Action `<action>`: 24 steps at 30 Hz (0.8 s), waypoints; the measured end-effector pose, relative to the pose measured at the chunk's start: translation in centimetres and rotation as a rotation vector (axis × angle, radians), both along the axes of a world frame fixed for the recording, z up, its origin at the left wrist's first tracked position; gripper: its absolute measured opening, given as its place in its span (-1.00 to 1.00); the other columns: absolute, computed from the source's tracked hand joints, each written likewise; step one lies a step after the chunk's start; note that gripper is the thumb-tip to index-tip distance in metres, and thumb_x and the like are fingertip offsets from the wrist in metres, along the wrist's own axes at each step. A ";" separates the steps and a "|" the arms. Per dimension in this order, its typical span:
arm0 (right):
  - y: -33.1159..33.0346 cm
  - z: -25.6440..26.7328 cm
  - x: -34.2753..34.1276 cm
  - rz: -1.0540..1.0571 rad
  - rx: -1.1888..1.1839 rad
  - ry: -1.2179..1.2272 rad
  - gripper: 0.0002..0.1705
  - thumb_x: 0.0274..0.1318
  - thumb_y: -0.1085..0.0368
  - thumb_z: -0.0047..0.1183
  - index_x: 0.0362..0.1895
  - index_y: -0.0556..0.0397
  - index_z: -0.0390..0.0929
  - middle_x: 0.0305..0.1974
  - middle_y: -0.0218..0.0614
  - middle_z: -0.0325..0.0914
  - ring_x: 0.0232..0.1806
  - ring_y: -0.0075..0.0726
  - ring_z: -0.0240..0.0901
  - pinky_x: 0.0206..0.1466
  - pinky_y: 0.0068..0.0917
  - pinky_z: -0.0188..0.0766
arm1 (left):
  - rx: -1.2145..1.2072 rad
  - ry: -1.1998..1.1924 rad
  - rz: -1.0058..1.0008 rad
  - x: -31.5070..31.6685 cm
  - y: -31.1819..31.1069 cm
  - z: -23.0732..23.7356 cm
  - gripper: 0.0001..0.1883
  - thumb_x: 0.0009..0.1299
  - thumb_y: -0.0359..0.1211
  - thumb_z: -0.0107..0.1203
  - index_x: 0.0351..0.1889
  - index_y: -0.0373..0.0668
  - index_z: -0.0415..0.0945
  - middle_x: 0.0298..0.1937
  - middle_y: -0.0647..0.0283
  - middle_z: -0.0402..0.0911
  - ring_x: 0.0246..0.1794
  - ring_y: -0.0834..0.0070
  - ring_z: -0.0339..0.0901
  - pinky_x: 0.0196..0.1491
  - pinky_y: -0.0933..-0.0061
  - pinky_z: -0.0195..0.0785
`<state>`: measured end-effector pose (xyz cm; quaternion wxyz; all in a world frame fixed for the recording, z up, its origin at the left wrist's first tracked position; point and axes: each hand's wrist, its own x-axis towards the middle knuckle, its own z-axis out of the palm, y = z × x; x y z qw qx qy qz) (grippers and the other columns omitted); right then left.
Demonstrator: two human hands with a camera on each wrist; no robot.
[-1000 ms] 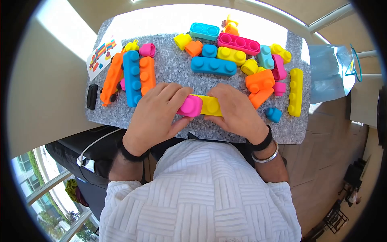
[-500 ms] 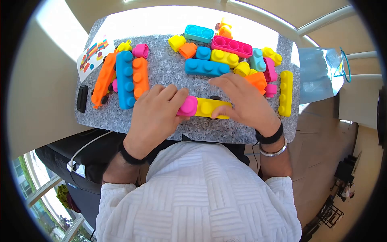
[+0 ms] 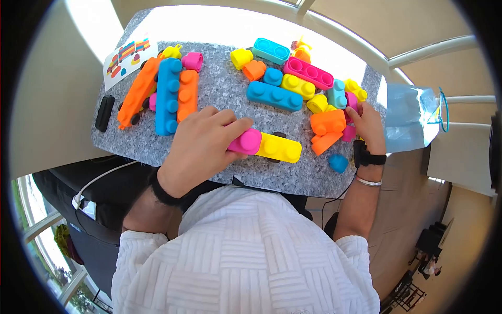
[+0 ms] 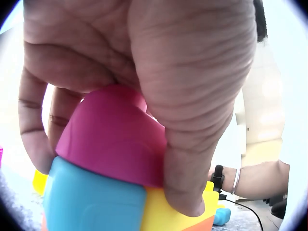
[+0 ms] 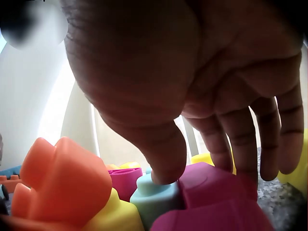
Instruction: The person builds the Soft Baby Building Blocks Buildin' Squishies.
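Observation:
My left hand (image 3: 201, 149) grips a pink block (image 3: 246, 141) from above, thumb and fingers on opposite sides. The pink block sits on one end of an assembly whose top shows a long yellow block (image 3: 280, 148). In the left wrist view, a teal block (image 4: 91, 197) and orange parts show underneath. Dark wheels peek out beside the yellow block. At the right of the table, my right hand (image 3: 370, 125) reaches over a magenta block (image 5: 207, 180), its fingers extended on the far side. The thumb tip is right at the stud of a pale teal block (image 5: 156, 197).
Near the right hand lie an orange block (image 3: 328, 121) and a small blue block (image 3: 338, 163). More blocks, including a long blue one (image 3: 274, 96), lie at the back. On the left stand an orange wheeled base (image 3: 138, 91) and a picture card (image 3: 130, 60). A clear bag (image 3: 410, 118) hangs right.
The right hand has let go of the yellow block and moved right to the magenta block. The left hand keeps holding the pink block in about the same place.

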<state>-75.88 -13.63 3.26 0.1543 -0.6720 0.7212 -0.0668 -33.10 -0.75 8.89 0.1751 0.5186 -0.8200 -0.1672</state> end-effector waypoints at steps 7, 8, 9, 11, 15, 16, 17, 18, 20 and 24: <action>0.6 1.2 1.2 -0.027 -0.113 0.028 -0.44 0.25 0.03 0.45 0.06 0.21 0.58 -0.09 0.06 0.78 -0.02 0.20 0.77 0.08 -0.03 0.66 | -0.055 0.002 0.000 0.1 0.1 -0.5 -0.48 0.19 -0.18 0.57 0.16 0.09 0.74 -0.15 0.40 0.68 -0.09 0.28 0.64 -0.03 0.18 0.55; 0.7 1.4 1.0 -0.026 -0.113 0.027 -0.44 0.25 0.03 0.45 0.06 0.21 0.58 -0.09 0.06 0.78 -0.02 0.20 0.77 0.08 -0.03 0.66 | -0.055 0.002 0.001 0.1 0.0 -0.5 -0.48 0.19 -0.18 0.57 0.16 0.09 0.74 -0.15 0.40 0.68 -0.09 0.28 0.64 -0.03 0.18 0.55; 0.7 1.4 0.6 -0.046 -0.192 -0.010 -0.47 0.22 0.10 0.47 0.06 0.19 0.56 -0.06 0.01 0.76 -0.02 0.15 0.76 0.07 -0.05 0.66 | -0.052 -0.004 -0.001 0.1 0.0 -0.5 -0.48 0.19 -0.18 0.57 0.15 0.09 0.75 -0.14 0.40 0.68 -0.09 0.27 0.64 -0.03 0.17 0.55; 1.5 2.2 1.0 -0.070 -0.268 -0.046 -0.48 0.18 0.17 0.49 0.07 0.16 0.54 -0.03 -0.03 0.74 -0.02 0.10 0.76 0.06 -0.08 0.67 | -0.046 -0.010 -0.006 0.1 -0.1 -0.6 -0.48 0.19 -0.18 0.57 0.15 0.09 0.75 -0.14 0.40 0.69 -0.09 0.27 0.65 -0.03 0.17 0.55; 5.1 5.9 5.2 0.065 -0.385 -0.388 -0.37 0.03 0.36 0.53 0.21 0.07 0.58 0.00 -0.12 0.64 0.01 0.00 0.68 0.11 -0.14 0.66 | 0.014 -0.030 -0.012 0.0 -0.2 -0.4 -0.41 0.14 -0.25 0.61 0.19 0.07 0.73 -0.08 0.33 0.70 -0.04 0.22 0.67 0.00 0.14 0.55; 6.3 6.7 6.4 0.161 -0.415 -0.481 -0.31 -0.04 0.42 0.54 0.25 0.04 0.60 -0.01 -0.14 0.60 0.02 -0.03 0.65 0.12 -0.15 0.64 | 0.017 -0.028 -0.011 -0.1 -0.2 -0.3 -0.42 0.14 -0.25 0.61 0.18 0.06 0.73 -0.08 0.33 0.71 -0.04 0.22 0.67 0.00 0.14 0.56; 7.4 7.7 7.5 0.146 -0.412 -0.480 -0.31 -0.04 0.42 0.54 0.25 0.04 0.60 -0.01 -0.14 0.60 0.02 -0.03 0.65 0.12 -0.15 0.64 | 0.024 -0.030 -0.024 -0.1 -0.2 -0.2 -0.42 0.14 -0.25 0.61 0.18 0.06 0.73 -0.08 0.33 0.71 -0.04 0.22 0.67 0.00 0.14 0.56; 8.4 8.7 8.6 0.296 -0.394 -0.422 -0.29 -0.07 0.42 0.56 0.26 0.02 0.63 -0.02 -0.16 0.57 0.02 -0.05 0.63 0.11 -0.14 0.63 | 0.019 -0.017 -0.021 -0.2 -0.3 0.0 -0.43 0.15 -0.24 0.61 0.18 0.05 0.73 -0.08 0.32 0.71 -0.05 0.22 0.67 -0.01 0.14 0.56; 9.9 8.8 10.5 0.433 -0.371 -0.362 -0.26 -0.10 0.42 0.57 0.26 0.00 0.65 -0.02 -0.17 0.55 0.02 -0.07 0.60 0.10 -0.14 0.62 | 0.017 -0.005 -0.029 -0.3 -0.3 0.0 -0.43 0.16 -0.23 0.61 0.17 0.04 0.73 -0.08 0.31 0.72 -0.06 0.21 0.67 -0.01 0.15 0.56; 11.3 7.4 13.6 0.691 -0.321 -0.508 -0.34 -0.07 0.39 0.57 0.20 -0.02 0.67 0.03 -0.18 0.52 0.02 0.00 0.55 0.08 -0.17 0.57 | 0.015 -0.016 -0.022 -0.5 -0.2 0.2 -0.44 0.20 -0.18 0.59 0.19 0.01 0.73 -0.09 0.29 0.72 -0.06 0.18 0.67 -0.02 0.13 0.55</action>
